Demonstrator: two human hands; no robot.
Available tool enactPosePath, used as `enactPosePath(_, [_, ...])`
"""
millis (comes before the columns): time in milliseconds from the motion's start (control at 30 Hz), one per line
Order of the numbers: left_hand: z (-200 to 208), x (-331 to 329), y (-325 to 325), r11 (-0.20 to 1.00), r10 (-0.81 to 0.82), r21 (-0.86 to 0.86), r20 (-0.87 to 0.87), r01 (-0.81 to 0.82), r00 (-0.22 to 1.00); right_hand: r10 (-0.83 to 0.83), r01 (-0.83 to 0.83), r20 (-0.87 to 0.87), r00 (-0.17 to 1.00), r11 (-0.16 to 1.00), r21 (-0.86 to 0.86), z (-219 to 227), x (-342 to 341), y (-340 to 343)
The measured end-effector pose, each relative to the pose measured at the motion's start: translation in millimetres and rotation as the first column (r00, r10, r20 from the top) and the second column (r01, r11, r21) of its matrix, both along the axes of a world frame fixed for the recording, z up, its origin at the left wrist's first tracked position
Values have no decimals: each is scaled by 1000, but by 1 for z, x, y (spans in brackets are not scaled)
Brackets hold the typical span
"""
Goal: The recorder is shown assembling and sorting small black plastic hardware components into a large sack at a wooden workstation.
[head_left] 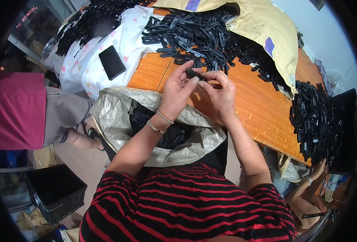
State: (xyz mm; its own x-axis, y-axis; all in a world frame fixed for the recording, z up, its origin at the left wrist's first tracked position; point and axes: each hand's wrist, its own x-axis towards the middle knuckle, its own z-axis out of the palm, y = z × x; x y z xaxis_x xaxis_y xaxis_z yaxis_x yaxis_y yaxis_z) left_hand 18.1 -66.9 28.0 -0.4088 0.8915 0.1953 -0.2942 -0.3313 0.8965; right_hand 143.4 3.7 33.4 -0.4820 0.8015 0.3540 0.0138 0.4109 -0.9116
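Note:
My left hand [176,89] and my right hand [222,95] meet above the near edge of the wooden table. Between their fingertips they pinch a small, long black plastic piece [194,74], partly covered by the fingers. Just beyond them lies a heap of similar black plastic pieces [198,34], spread over the tabletop [251,103]. Below my forearms a pale woven sack [106,109] stands open against me, with dark, shiny black contents [174,135]. I cannot make out what these contents are.
A black phone [112,62] rests on a white patterned plastic sheet at the left. A large yellowish paper sack [263,28] lies behind the heap. More black pieces [313,117] cover the right end, near another person's hand [318,169]. A black crate [57,192] stands lower left, near another person.

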Motion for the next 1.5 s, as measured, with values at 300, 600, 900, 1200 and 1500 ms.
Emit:
enactPosePath(300, [15,3,-12,982,174,156,-539,-105,824,77,-86,-94,993,991,-101,-7,-6,-10])
enactPosePath(600, [20,1,-31,998,47,54,-271,-33,961,172,-182,-59,983,936,-300,-7,-4,-19])
enactPosePath(900, [33,-62,-92,911,-326,-357,-315,207,891,413,-459,432,801,888,2,-1,2,-61])
enactPosePath(1200, [7,-81,0,950,-57,-185,-895,-251,443,-17,74,421,907,990,-119,2,58,33])
enactPosePath(1500, [-21,-58,75,949,118,88,-990,-303,83,-705,286,638,310,709,645,-16,154,151])
